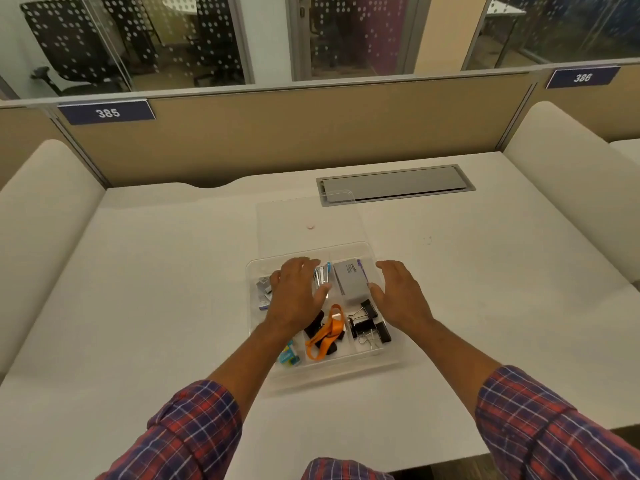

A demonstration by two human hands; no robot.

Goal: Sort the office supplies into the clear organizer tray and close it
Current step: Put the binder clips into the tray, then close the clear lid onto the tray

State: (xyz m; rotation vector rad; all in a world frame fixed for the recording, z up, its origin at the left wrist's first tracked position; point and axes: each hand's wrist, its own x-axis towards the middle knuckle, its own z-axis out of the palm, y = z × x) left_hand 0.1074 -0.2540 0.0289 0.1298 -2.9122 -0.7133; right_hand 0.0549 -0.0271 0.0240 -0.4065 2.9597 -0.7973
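Note:
The clear organizer tray (pixel 388 363) lies on the white desk, and its clear lid (pixel 294 216) lies flat just behind it. Inside are a grey box (pixel 350 279), black binder clips (pixel 372 327), an orange strap (pixel 329 332), silver clips (pixel 322 274), small grey items (pixel 264 289) and a teal packet (pixel 289 355). My left hand (pixel 298 292) hovers over the tray's left half with relaxed fingers, holding nothing. My right hand (pixel 396 292) hovers over the right edge, fingers loosely spread, beside the grey box.
A grey cable hatch (pixel 394 183) is set into the desk behind the lid. A small pink dot (pixel 310 226) shows under the lid. Beige partitions with number plates 385 (pixel 107 112) and 386 (pixel 581 77) close the back; white side panels flank the desk.

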